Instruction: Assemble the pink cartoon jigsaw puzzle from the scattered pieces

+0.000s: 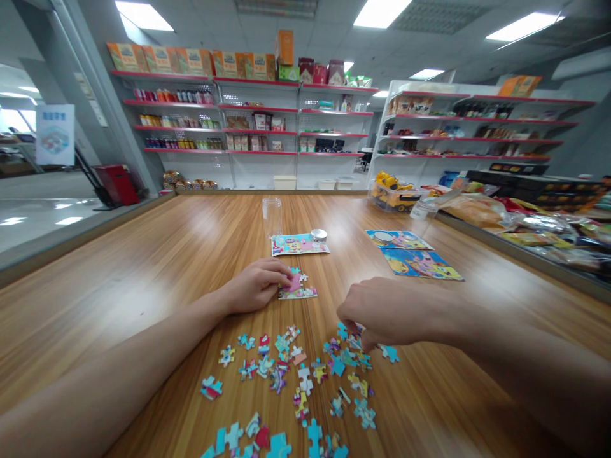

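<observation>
My left hand [260,284] rests on the table with curled fingertips pressing the left side of a partly joined jigsaw puzzle [296,294], which is pink with a ragged right edge. My right hand [386,310] hovers low over a cluster of loose puzzle pieces [338,364], palm down. Its thumb and forefinger point downward with a gap between them, and part of the fingers is hidden. More loose pieces [265,366], mostly light blue with some red, yellow and purple, lie scattered toward me.
Beyond the puzzle lie a picture card [291,245] with a round metal lid [319,235] and a clear plastic jar [272,218]. Two picture sheets [422,263] lie at right, another lid [382,238] on one. Farther back stand a toy-filled bin [394,196] and packaged snacks [539,222].
</observation>
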`<state>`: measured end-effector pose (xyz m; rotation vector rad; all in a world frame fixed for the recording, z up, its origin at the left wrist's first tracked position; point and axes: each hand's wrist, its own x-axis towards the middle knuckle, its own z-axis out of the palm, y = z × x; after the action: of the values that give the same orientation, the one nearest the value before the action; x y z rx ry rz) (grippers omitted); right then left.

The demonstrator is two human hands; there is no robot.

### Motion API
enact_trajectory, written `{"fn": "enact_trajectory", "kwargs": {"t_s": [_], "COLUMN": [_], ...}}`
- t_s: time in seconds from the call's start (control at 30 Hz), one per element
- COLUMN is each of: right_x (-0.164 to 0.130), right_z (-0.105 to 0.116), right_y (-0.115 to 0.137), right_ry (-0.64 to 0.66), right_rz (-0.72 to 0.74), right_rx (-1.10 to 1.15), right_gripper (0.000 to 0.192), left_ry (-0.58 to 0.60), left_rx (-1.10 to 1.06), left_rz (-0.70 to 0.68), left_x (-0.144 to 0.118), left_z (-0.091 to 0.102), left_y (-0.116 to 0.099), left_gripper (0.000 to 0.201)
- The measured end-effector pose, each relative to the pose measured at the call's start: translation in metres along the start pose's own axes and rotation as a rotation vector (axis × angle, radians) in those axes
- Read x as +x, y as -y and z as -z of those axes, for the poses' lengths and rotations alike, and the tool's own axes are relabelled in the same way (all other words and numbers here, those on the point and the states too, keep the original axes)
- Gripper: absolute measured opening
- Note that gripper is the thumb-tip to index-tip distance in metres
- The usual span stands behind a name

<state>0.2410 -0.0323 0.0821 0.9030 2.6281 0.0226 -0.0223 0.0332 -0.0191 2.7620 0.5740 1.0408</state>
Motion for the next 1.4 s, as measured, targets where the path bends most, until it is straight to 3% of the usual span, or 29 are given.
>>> {"fn": "enact_trajectory", "kwargs": {"t_s": [0.2, 0.4, 0.53, 0.7, 0.9, 1.07, 1.4], "right_x": [0.004, 0.006, 0.015, 0.029, 0.028, 0.024, 0.025], "right_z": [-0.002, 0.002, -0.002, -0.021, -0.024, -0.023, -0.029], "right_y": [0.004, 0.005, 0.014, 0.021, 0.023, 0.031, 0.038], "right_ry": [-0.033, -0.067, -0.214, -0.348, -0.364, -0.309, -0.251], "right_rz": [0.029, 0.049, 0.093, 0.311, 0.382, 0.527, 0.439], "right_rx": [-0.024, -0.011, 0.095, 0.275, 0.264, 0.283, 0.333], "right_gripper": [0.005, 0.009, 0.009, 0.012, 0.007, 0.022, 0.015], "left_ry": [0.0, 0.003, 0.005, -0.01, -0.012, 0.003, 0.015], "left_rx": [-0.009, -0.01, -0.013, -0.019, -0.009, -0.007, -0.017], "left_rz": [-0.005, 0.0, 0.003, -0.002, 0.003, 0.019, -0.002], "left_x": [0.001, 0.0, 0.0, 0.001, 0.001, 0.001, 0.002], "left_z": [0.0, 0.0, 0.0, 0.0, -0.001, 0.0, 0.001], "left_y": [-0.002, -0.001, -0.001, -0.002, -0.003, -0.003, -0.005], "left_gripper": [0.034, 0.036, 0.035, 0.031, 0.029, 0.028, 0.032]}}
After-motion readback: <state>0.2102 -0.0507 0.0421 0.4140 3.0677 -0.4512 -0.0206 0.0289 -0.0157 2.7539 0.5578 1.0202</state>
